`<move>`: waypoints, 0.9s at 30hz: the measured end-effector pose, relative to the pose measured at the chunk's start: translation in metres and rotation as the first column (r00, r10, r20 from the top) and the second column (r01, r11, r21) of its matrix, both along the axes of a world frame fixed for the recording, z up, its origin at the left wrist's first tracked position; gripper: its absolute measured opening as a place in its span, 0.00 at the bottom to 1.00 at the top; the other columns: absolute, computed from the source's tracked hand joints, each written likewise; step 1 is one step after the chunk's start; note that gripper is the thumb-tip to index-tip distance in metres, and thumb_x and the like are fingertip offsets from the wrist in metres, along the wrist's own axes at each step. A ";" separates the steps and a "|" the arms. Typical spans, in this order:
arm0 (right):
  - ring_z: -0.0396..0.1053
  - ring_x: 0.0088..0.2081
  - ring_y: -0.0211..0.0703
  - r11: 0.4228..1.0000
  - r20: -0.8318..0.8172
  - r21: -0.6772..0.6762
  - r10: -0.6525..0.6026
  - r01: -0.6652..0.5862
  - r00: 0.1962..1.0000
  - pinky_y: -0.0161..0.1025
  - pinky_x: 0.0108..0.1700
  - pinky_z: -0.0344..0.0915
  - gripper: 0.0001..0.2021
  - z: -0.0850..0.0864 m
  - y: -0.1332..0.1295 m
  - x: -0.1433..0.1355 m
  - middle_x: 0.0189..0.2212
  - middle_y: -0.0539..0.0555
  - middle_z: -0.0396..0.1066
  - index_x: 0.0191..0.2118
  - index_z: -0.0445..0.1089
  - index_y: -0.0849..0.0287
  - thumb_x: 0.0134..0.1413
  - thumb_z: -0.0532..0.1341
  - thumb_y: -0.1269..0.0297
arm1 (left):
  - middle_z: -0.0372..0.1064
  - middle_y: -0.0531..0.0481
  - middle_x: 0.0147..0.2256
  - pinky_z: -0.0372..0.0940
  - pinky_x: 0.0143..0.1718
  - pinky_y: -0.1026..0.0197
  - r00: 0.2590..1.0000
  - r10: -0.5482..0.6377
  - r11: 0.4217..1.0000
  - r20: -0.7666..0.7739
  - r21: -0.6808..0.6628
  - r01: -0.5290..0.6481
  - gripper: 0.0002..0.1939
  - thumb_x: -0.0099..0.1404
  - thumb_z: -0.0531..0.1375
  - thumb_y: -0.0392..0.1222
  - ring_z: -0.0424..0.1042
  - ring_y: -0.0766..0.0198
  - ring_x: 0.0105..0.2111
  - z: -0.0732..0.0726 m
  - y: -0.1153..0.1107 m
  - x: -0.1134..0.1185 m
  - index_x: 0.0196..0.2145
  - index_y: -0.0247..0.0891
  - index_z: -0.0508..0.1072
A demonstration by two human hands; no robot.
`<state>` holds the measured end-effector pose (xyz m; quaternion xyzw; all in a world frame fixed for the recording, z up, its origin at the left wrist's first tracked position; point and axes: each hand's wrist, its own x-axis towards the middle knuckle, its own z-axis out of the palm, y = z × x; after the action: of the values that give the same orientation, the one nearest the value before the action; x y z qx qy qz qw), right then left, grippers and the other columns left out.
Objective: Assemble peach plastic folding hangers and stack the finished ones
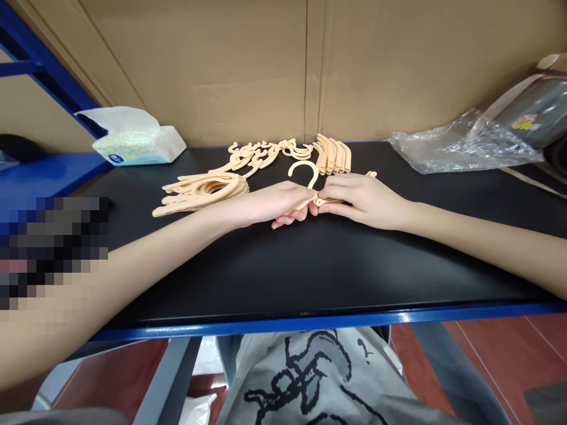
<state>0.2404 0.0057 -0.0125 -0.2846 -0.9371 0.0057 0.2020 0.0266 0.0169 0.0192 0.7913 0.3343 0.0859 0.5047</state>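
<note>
Over the black tabletop, both hands meet on a cream plastic clothes hanger point(315, 175) whose hook rises between them. My left hand point(283, 202) is closed around its left part. My right hand point(357, 198) pinches the part right of the hook, where a small round joint shows. Fingers cover most of the hanger's body. To the left lies a pile of cream hangers point(199, 192), partly behind my left wrist. Just behind my hands are a heap of loose hanger hooks point(295, 149) and a stack of curved hanger arms point(333, 154).
A tissue pack point(139, 144) sits at the back left. Clear plastic wrapping point(460, 147) lies at the back right beside a transparent bag point(540, 109). Cardboard point(212, 71) stands behind the table. The blue table edge point(328, 321) runs in front of my lap.
</note>
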 end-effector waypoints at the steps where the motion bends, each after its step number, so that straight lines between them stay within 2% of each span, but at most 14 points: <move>1: 0.64 0.34 0.41 1.000 0.000 0.005 0.001 -0.001 1.000 0.37 0.37 0.58 0.18 0.000 0.000 0.000 0.32 0.54 0.66 0.40 0.69 0.58 0.65 0.47 0.54 | 0.51 0.56 0.20 0.55 0.15 0.69 1.000 0.000 1.000 0.003 0.009 0.000 0.15 0.68 0.47 0.46 0.50 0.72 0.16 -0.001 0.000 0.000 0.30 0.35 0.66; 10: 0.63 0.33 0.41 0.997 0.019 0.078 -0.025 0.024 1.000 0.37 0.36 0.57 0.19 0.001 -0.002 -0.002 0.31 0.53 0.65 0.39 0.71 0.59 0.65 0.47 0.54 | 0.52 0.55 0.20 0.55 0.14 0.68 1.000 -0.005 0.999 0.023 0.054 0.004 0.17 0.69 0.47 0.47 0.52 0.72 0.16 -0.003 0.001 -0.001 0.29 0.36 0.67; 20: 0.63 0.33 0.40 0.997 0.005 0.074 -0.002 0.002 1.000 0.37 0.36 0.58 0.17 -0.001 -0.001 -0.001 0.31 0.53 0.65 0.38 0.70 0.59 0.65 0.48 0.55 | 0.54 0.54 0.21 0.57 0.14 0.69 1.000 0.007 0.998 -0.010 0.063 -0.006 0.17 0.69 0.47 0.46 0.53 0.72 0.17 0.000 -0.001 0.000 0.30 0.34 0.67; 27: 0.62 0.34 0.40 0.997 -0.006 0.070 0.023 -0.023 1.000 0.37 0.37 0.58 0.15 0.000 0.000 -0.001 0.31 0.53 0.65 0.37 0.70 0.60 0.64 0.50 0.57 | 0.53 0.56 0.21 0.55 0.13 0.70 0.997 0.058 0.995 -0.056 0.084 -0.054 0.15 0.69 0.45 0.43 0.53 0.73 0.16 -0.001 -0.005 0.004 0.30 0.35 0.65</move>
<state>0.2397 0.0053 -0.0129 -0.2667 -0.9392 -0.0239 0.2148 0.0305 0.0118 0.0187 0.8040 0.3670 0.0907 0.4589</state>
